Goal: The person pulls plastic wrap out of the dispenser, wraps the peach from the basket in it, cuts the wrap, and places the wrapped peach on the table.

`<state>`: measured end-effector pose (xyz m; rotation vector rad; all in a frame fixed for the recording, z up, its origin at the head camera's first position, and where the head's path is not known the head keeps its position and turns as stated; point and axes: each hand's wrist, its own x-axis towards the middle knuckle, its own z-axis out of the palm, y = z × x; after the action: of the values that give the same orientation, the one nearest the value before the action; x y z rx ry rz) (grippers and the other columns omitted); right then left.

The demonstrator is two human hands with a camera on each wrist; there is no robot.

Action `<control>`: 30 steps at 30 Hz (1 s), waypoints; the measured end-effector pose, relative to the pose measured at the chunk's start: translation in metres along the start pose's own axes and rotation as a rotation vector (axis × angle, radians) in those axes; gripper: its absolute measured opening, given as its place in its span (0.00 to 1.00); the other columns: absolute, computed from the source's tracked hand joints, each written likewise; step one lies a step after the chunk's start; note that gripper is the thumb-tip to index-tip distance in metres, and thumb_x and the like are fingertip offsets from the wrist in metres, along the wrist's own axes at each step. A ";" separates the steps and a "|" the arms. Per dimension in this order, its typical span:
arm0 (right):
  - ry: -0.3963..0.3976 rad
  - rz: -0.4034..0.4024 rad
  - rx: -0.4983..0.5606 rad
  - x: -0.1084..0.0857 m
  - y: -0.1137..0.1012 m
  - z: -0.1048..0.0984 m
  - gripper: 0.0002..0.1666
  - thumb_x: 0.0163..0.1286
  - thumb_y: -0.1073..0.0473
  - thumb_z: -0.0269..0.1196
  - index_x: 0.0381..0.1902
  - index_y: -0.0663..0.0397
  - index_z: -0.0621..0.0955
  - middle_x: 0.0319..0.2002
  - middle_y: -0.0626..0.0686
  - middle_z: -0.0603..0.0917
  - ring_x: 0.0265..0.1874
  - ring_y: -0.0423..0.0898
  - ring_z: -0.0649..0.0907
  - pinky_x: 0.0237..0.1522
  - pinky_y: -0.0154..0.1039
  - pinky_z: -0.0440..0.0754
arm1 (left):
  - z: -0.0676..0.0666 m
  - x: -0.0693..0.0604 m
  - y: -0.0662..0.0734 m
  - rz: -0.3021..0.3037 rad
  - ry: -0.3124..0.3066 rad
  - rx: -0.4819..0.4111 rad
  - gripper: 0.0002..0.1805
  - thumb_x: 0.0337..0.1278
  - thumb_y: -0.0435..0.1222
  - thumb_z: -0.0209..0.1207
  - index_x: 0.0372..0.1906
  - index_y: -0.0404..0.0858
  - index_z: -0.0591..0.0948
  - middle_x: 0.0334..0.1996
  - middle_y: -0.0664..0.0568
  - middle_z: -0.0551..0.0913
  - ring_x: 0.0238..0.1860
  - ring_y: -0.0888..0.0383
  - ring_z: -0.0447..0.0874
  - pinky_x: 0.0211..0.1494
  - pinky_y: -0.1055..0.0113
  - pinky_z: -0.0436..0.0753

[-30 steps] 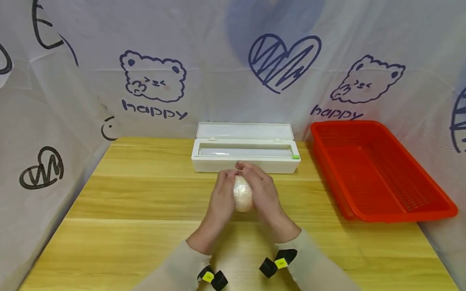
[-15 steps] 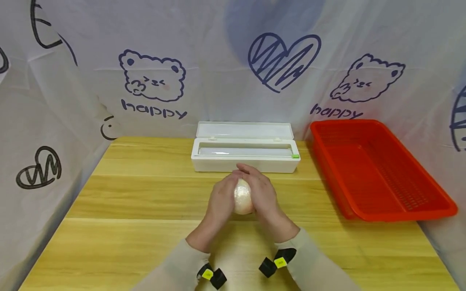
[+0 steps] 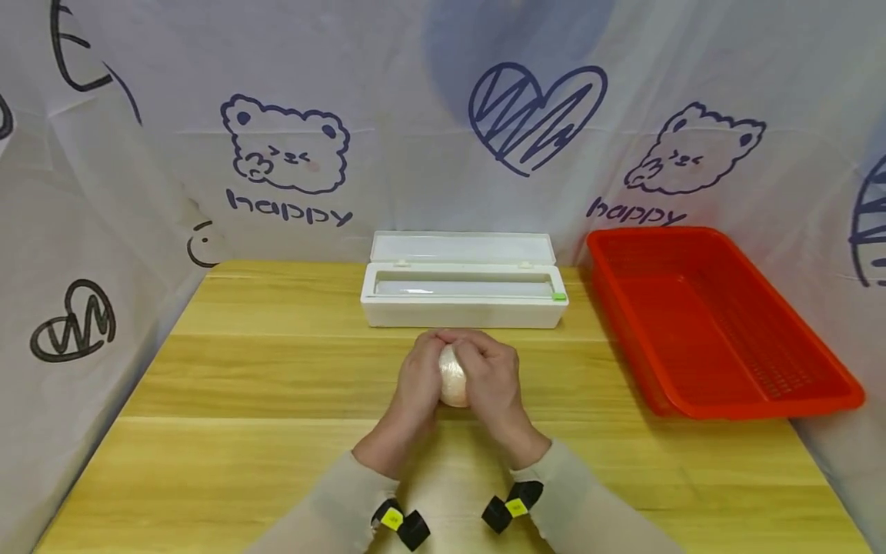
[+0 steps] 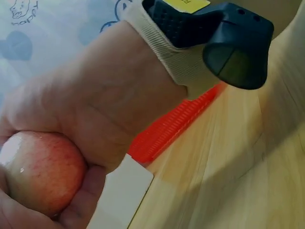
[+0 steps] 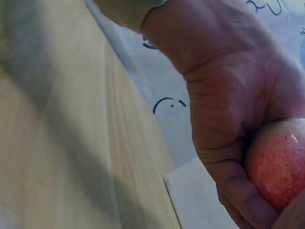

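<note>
An apple, red and pale with a glossy, film-like surface, is cupped between both hands above the middle of the table. The left hand grips it from the left; the right hand wraps its right side. Their fingers meet at the far side, so that part is hidden. In the left wrist view the apple shows speckled red skin in the palm. Curled fingers surround the apple in the right wrist view. Just beyond the hands stands a white cling film box, its lid up and a roll inside.
A red plastic basket stands at the right side of the wooden table. Behind the table hangs a white cloth with drawn bears and hearts. Open wood lies left of the hands.
Both hands have curled closer round the apple, the right hand's fingers bending in more at the top. The apple has shifted slightly left and lower in the head view.
</note>
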<state>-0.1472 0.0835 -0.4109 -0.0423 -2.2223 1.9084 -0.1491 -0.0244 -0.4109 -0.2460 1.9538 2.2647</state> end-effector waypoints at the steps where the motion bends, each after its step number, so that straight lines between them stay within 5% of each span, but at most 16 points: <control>1: 0.013 0.038 0.044 0.001 0.000 -0.001 0.16 0.70 0.62 0.59 0.39 0.52 0.94 0.42 0.49 0.94 0.48 0.44 0.89 0.53 0.38 0.84 | -0.001 0.000 0.001 -0.027 -0.041 -0.021 0.28 0.77 0.44 0.44 0.72 0.32 0.72 0.61 0.39 0.78 0.52 0.54 0.80 0.46 0.68 0.84; 4: 0.072 0.179 0.228 0.008 -0.004 -0.006 0.15 0.69 0.61 0.60 0.38 0.60 0.92 0.40 0.51 0.93 0.47 0.45 0.87 0.52 0.37 0.82 | -0.005 -0.002 0.005 -0.093 -0.193 -0.078 0.33 0.80 0.51 0.41 0.78 0.37 0.62 0.65 0.34 0.75 0.51 0.51 0.86 0.47 0.57 0.90; 7: 0.107 0.281 0.378 0.014 -0.008 -0.008 0.15 0.70 0.60 0.60 0.39 0.64 0.91 0.40 0.52 0.91 0.47 0.47 0.85 0.52 0.38 0.82 | -0.005 -0.005 0.009 -0.057 -0.302 -0.064 0.32 0.84 0.55 0.37 0.74 0.37 0.63 0.59 0.34 0.77 0.42 0.49 0.90 0.42 0.49 0.91; 11: -0.005 0.247 0.301 0.013 -0.016 -0.011 0.17 0.72 0.59 0.58 0.46 0.62 0.90 0.46 0.53 0.91 0.50 0.47 0.85 0.55 0.39 0.82 | -0.004 -0.008 0.011 0.063 -0.231 0.087 0.30 0.86 0.55 0.36 0.67 0.35 0.71 0.50 0.40 0.78 0.31 0.56 0.85 0.32 0.58 0.90; 14: -0.111 0.153 0.222 0.012 -0.020 -0.013 0.19 0.74 0.58 0.56 0.50 0.62 0.90 0.51 0.56 0.91 0.54 0.49 0.85 0.57 0.40 0.81 | -0.002 -0.007 0.012 0.073 -0.152 0.108 0.29 0.84 0.53 0.37 0.65 0.35 0.73 0.47 0.38 0.79 0.23 0.56 0.81 0.23 0.63 0.85; 19: -0.126 0.100 0.163 0.012 -0.021 -0.011 0.19 0.73 0.58 0.56 0.43 0.64 0.91 0.44 0.57 0.92 0.47 0.47 0.87 0.53 0.37 0.83 | -0.002 -0.008 0.015 0.041 -0.131 0.087 0.37 0.83 0.54 0.38 0.82 0.35 0.59 0.73 0.34 0.69 0.19 0.56 0.81 0.17 0.64 0.82; 22: -0.082 0.125 0.143 0.013 -0.020 -0.010 0.18 0.71 0.59 0.57 0.39 0.63 0.91 0.40 0.53 0.93 0.43 0.44 0.88 0.51 0.35 0.83 | -0.003 -0.007 0.015 0.007 -0.157 0.086 0.38 0.83 0.55 0.37 0.84 0.35 0.54 0.74 0.33 0.67 0.18 0.56 0.83 0.18 0.65 0.83; 26: -0.056 0.207 0.179 0.016 -0.020 -0.011 0.17 0.70 0.60 0.59 0.41 0.65 0.91 0.40 0.52 0.93 0.42 0.43 0.88 0.50 0.34 0.83 | -0.007 -0.005 0.017 0.005 -0.224 0.166 0.37 0.84 0.60 0.33 0.79 0.38 0.63 0.60 0.30 0.77 0.25 0.52 0.87 0.26 0.57 0.89; 30: -0.085 0.348 0.236 0.021 -0.022 -0.014 0.20 0.73 0.56 0.58 0.49 0.64 0.89 0.48 0.53 0.89 0.47 0.45 0.84 0.51 0.35 0.83 | -0.009 -0.005 0.019 0.103 -0.210 0.355 0.39 0.82 0.63 0.39 0.80 0.41 0.61 0.67 0.35 0.75 0.47 0.45 0.88 0.41 0.52 0.91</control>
<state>-0.1624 0.0969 -0.3842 -0.3370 -2.1356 2.3844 -0.1482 -0.0366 -0.3924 0.1287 2.2436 1.8595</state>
